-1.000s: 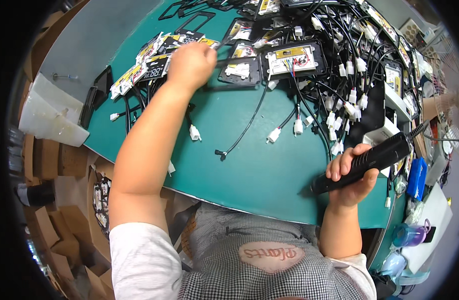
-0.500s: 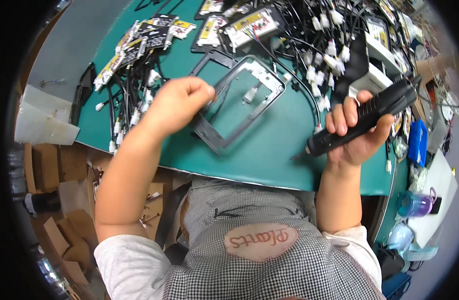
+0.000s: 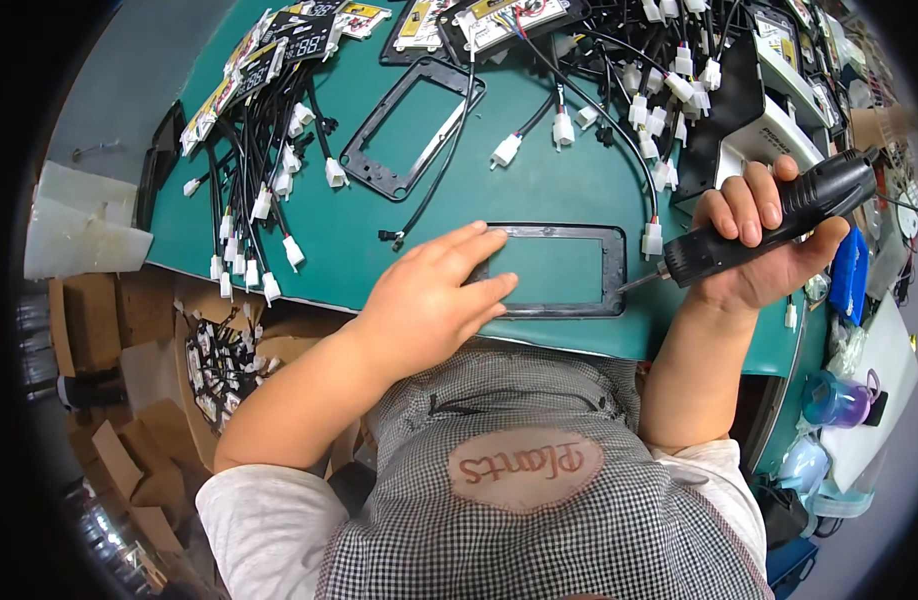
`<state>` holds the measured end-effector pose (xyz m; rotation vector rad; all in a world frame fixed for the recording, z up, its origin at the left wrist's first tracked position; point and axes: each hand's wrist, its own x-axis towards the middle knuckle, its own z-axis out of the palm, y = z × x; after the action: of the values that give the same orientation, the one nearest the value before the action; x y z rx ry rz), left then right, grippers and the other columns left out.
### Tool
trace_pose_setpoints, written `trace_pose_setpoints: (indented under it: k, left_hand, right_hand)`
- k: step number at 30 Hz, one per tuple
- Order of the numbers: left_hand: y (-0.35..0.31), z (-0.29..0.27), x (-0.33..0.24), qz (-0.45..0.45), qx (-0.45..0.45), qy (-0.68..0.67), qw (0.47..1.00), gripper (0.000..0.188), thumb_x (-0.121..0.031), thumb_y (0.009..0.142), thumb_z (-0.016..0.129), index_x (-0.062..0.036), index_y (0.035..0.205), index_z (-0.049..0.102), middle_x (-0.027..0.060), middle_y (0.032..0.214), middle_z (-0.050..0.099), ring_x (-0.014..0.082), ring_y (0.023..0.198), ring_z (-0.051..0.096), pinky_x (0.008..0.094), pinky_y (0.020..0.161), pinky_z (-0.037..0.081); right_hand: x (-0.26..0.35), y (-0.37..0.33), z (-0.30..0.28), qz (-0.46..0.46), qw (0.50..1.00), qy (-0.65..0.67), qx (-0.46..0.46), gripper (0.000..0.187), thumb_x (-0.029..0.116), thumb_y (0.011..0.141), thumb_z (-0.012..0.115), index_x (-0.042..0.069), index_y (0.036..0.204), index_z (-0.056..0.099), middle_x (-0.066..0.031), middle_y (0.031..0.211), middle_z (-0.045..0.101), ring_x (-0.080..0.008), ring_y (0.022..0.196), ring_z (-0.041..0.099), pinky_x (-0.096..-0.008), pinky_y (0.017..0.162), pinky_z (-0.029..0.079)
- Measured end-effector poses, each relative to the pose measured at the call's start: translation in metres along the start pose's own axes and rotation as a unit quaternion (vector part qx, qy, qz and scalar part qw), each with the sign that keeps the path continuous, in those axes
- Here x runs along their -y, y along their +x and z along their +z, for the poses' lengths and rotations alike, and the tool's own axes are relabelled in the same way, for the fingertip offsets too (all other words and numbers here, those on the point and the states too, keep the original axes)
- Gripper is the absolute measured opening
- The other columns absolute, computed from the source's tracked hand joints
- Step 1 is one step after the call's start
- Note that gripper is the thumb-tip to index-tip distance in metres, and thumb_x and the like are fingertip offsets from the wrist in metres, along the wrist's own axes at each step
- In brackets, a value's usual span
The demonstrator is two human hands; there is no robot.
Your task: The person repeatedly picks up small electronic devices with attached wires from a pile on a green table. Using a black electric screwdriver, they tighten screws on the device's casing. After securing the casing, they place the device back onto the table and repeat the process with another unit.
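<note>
A black rectangular plastic frame [image 3: 613, 265] lies flat near the table's front edge, its long sides running left to right. My left hand [image 3: 429, 295] grips its left end, fingers over the upper and lower rims, hiding that end. In my right hand [image 3: 754, 250] is a black electric screwdriver [image 3: 779, 222], fingers wrapped round its body. Its bit [image 3: 644, 282] points left, with the tip at the frame's lower right corner; whether it touches is hard to tell. A second black frame [image 3: 364, 125] rests tilted farther back, a thin black cable across it.
Display boards with black cables and white connectors [image 3: 262, 205] pile up on the left of the green table [image 3: 399, 262]. More cabled boards [image 3: 669, 110] crowd the back right. A blue bin [image 3: 851, 275] and a purple-blue cup [image 3: 834, 400] stand far right. Cardboard boxes [image 3: 119, 320] sit below left.
The frame that was raised and blurred is now flat near the front edge. My left hand has come right and nearer with it. The screwdriver has shifted slightly right.
</note>
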<state>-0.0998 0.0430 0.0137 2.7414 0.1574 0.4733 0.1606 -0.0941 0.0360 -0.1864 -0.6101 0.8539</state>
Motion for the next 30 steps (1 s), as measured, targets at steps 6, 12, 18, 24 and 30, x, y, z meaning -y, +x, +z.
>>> trace_pose_setpoints:
  k: [6, 12, 18, 24, 30]
  left_hand:
    - [0.001, -0.006, 0.026, 0.0, 0.025, -0.02, 0.999, 0.029, -0.017, 0.075, 0.074, -0.0131, 0.104, 0.07, 0.0128, 0.127, 0.058, 0.031, 0.115, 0.058, 0.0386, 0.089, 0.052]
    - [0.015, 0.005, 0.037, 0.055, 0.025, -0.075, 0.995, 0.024, -0.018, 0.076, 0.073, -0.0113, 0.098, 0.069, 0.0116, 0.126, 0.059, 0.03, 0.117, 0.057, 0.039, 0.09, 0.052]
    - [0.036, -0.048, 0.06, 0.043, -0.087, -0.001, 0.995, 0.026, -0.018, 0.074, 0.074, -0.0117, 0.099, 0.069, 0.0103, 0.117, 0.063, 0.0288, 0.104, 0.062, 0.0397, 0.085, 0.051]
    - [0.046, -0.152, 0.18, -0.224, -0.115, 0.321, 0.913, 0.043, -0.019, 0.075, 0.072, -0.0132, 0.117, 0.063, 0.0111, 0.12, 0.06, 0.0306, 0.112, 0.055, 0.0403, 0.092, 0.046]
    - [0.054, -0.159, 0.246, -0.34, 0.115, 0.353, 0.864, 0.064, -0.015, 0.07, 0.074, -0.0172, 0.13, 0.051, 0.0114, 0.132, 0.051, 0.0305, 0.127, 0.044, 0.0402, 0.103, 0.041]
  right_hand:
    - [0.0, 0.0, 0.006, 0.009, 0.999, -0.004, -0.036, 0.056, 0.042, 0.081, 0.071, 0.0, 0.111, 0.05, -0.001, 0.074, 0.046, -0.0117, 0.062, 0.047, -0.0269, 0.06, 0.037]
    - [-0.005, 0.0, 0.001, 0.004, 1.0, -0.028, -0.013, 0.059, 0.048, 0.086, 0.065, 0.0, 0.116, 0.048, -0.0033, 0.077, 0.048, -0.0129, 0.062, 0.049, -0.0294, 0.061, 0.042]
    - [-0.005, 0.0, -0.001, -0.004, 0.999, -0.046, -0.012, 0.056, 0.047, 0.089, 0.061, 0.0, 0.117, 0.046, -0.0042, 0.077, 0.049, -0.0136, 0.061, 0.05, -0.0304, 0.059, 0.043]
    - [-0.006, 0.003, 0.0, -0.009, 0.998, -0.064, -0.018, 0.057, 0.047, 0.09, 0.06, 0.0, 0.117, 0.045, -0.0041, 0.076, 0.049, -0.0133, 0.058, 0.05, -0.0296, 0.057, 0.044]
    - [-0.007, 0.004, -0.002, -0.007, 0.998, -0.068, -0.013, 0.059, 0.049, 0.09, 0.058, 0.0, 0.12, 0.046, -0.0049, 0.077, 0.05, -0.0145, 0.06, 0.051, -0.0303, 0.057, 0.044]
